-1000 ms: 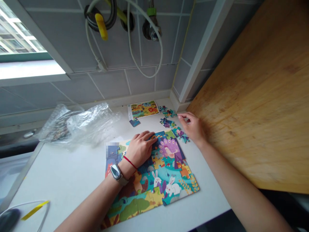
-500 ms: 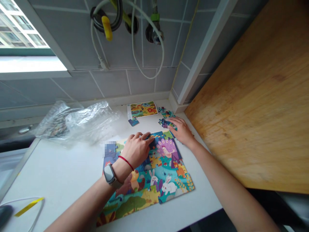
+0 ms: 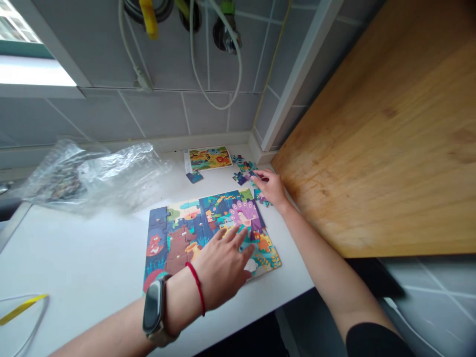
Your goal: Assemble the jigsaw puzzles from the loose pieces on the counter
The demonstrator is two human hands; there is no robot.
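Note:
My left hand [image 3: 225,263], with a smartwatch [image 3: 152,306] and red cord on the wrist, is spread open over the lower right part of a colourful animal jigsaw puzzle [image 3: 178,245]. A brown bear and a purple peacock show on it; the hand hides part of the lower area. Near the far right corner, my right hand [image 3: 272,188] pinches a purple puzzle piece [image 3: 254,174] between thumb and fingers. Several loose puzzle pieces [image 3: 241,162] lie around those fingertips, some partly under the hand. A lone dark blue piece [image 3: 194,176] lies to the left.
Behind the puzzle lies a picture card [image 3: 210,158] with animals. Clear plastic bags [image 3: 107,173] rest at the back left. A wooden panel [image 3: 372,148] stands along the right side. A white cable with a yellow tag [image 3: 22,310] lies at the front left.
My left hand has moved from the puzzle's upper edge down towards its lower right. My right hand's fingers have curled and closed on a piece. The view has shifted.

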